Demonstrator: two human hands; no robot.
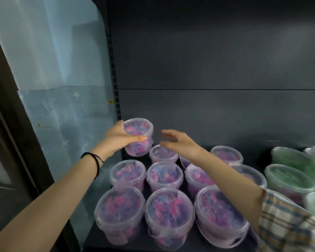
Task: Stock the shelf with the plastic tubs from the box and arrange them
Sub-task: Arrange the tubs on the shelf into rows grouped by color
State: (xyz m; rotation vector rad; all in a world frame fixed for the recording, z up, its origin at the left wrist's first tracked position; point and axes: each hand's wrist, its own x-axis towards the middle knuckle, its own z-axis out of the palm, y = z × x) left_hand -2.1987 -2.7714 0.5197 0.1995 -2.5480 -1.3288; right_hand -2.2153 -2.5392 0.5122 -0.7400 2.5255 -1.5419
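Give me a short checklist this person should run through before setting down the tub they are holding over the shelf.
1. Grip: the left hand wraps the side of the held tub, with the thumb across its front. Ok.
2. Lid on the held tub: it looks seated all round. Ok.
3. Landing spot in the back left corner: it is hidden behind the held tub and the hand. Cannot tell.
4. Spare hand: the right hand is beside the tub, fingers relaxed and holding nothing. Ok.
5. Neighbouring pink tubs: they stand upright just below, with lids on. Ok.
6. Colour sorting: the green tubs sit apart on the right. Ok.
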